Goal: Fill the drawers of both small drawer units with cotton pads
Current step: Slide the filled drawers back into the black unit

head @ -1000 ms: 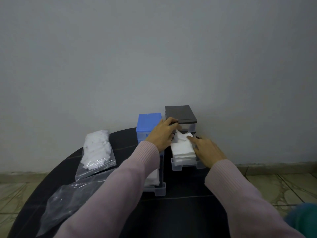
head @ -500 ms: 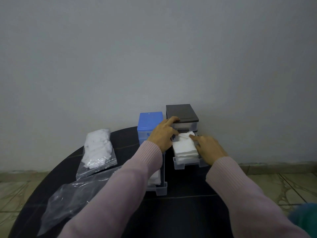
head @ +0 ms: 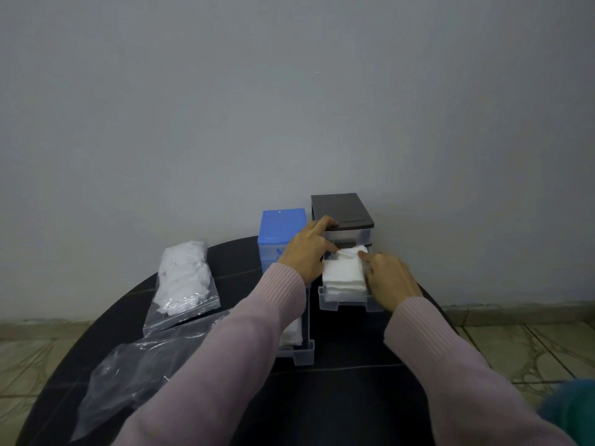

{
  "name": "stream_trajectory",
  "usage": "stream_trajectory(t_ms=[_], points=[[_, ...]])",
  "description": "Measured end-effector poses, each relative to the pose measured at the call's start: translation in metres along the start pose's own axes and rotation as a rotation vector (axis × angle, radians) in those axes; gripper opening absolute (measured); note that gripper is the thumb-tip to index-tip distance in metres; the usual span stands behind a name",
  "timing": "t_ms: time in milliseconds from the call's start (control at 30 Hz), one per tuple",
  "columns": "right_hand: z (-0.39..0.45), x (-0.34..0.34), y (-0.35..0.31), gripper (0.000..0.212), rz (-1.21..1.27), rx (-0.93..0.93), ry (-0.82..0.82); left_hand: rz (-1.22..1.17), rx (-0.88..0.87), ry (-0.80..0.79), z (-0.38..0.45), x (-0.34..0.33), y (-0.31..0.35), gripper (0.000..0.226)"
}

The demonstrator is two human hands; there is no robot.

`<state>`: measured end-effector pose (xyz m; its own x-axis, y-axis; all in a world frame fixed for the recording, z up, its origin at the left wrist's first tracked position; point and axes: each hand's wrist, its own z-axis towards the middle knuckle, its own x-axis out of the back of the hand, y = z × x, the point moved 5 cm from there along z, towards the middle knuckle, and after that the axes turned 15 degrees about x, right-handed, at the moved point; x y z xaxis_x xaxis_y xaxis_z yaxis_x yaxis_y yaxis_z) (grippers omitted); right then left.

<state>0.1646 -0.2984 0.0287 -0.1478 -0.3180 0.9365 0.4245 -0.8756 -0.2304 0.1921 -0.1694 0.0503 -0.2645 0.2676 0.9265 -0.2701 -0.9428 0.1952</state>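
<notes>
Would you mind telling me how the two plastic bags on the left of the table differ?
The far bag is packed with white cotton pads and looks plump; the near bag shows no pads and lies flat and crumpled. The far bag sits nearer the blue drawer unit; the near bag lies closer to the person, partly under the left sleeve. Both are clear plastic on the dark table, and neither is held.

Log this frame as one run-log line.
stage: tucking pads into open drawer | left hand: on cotton pads, finger on dark drawer unit | right hand: pressing pads | blue drawer unit: drawer out
</notes>
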Motion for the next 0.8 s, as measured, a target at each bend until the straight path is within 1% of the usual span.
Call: stream_trajectory(t_ms=[200, 333, 500, 633, 700, 800], points=[[0.008, -0.006, 0.012, 0.048, 0.02, 0.028, -0.042, -0.032, 0.007, -0.014, 0.001, 0.002, 0.0, 0.045], [0.016, -0.007, 0.018, 0.046, 0.025, 0.076, -0.109, -0.054, 0.014, -0.009, 0.002, 0.006, 0.0, 0.054], [0.02, -0.006, 0.023, 0.046, -0.045, 0.129, -0.196, -0.034, 0.04, 0.024, 0.005, 0.007, 0.004, 0.057], [0.022, -0.005, 0.023, 0.047, -0.087, 0.153, -0.206, 0.023, 0.065, 0.09, 0.015, 0.008, 0.008, 0.073], [0.023, -0.005, 0.024, 0.047, -0.105, 0.164, -0.198, 0.041, 0.073, 0.107, 0.016, 0.006, 0.011, 0.07], [0.022, -0.007, 0.026, 0.047, -0.113, 0.173, -0.199, -0.019, 0.111, 0.134, 0.016, 0.006, 0.011, 0.064]])
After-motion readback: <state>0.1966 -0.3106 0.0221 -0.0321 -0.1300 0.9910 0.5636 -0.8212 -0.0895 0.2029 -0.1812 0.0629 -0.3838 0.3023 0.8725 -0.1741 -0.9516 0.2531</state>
